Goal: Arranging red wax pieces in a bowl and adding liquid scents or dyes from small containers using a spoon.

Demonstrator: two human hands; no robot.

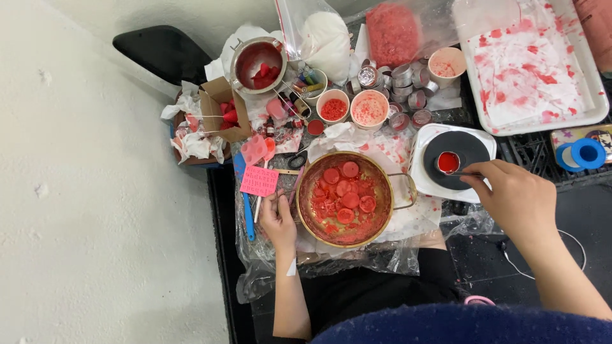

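Observation:
My right hand point(513, 194) grips the thin handle of a small metal cup of red liquid point(448, 162), which rests on the black disc of a white hot plate point(421, 167). My left hand point(278, 220) lies beside the left rim of a brass pan point(382, 220), pinching what looks like a thin stick next to the pan. Inside the pan lie several round red wax discs point(344, 186) in red residue.
Behind the pan stand paper cups point(333, 105) with red bits, several small metal tins point(401, 79), a steel pot point(258, 64), plastic bags, a pink mould point(259, 181) and a stained white tray point(596, 111). Blue tape rolls point(586, 153) lie at right. Crumpled tissues sit at left.

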